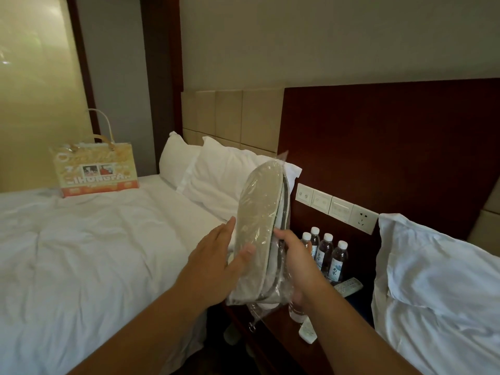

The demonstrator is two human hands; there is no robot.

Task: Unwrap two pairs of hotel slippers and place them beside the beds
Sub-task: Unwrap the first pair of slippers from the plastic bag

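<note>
A pair of hotel slippers [261, 209] in clear plastic wrap stands upright in front of me, beige sole facing left. My left hand [216, 262] lies flat against the sole, fingers straight and thumb pressed on it. On the pack's right edge my right hand [297, 263] grips the wrap, fingers curled round it. The pack hangs above the gap between the left bed [89, 239] and the right bed [438, 280]. Down on the floor in that gap lies a pale shape [232, 334], too dim to identify.
A dark wooden nightstand [273, 328] between the beds carries several water bottles [326, 253], a remote control [349, 286] and a white object [307, 331]. Wall switches and a socket [335, 208] sit on the headboard. A gift bag [94, 169] stands on the left bed.
</note>
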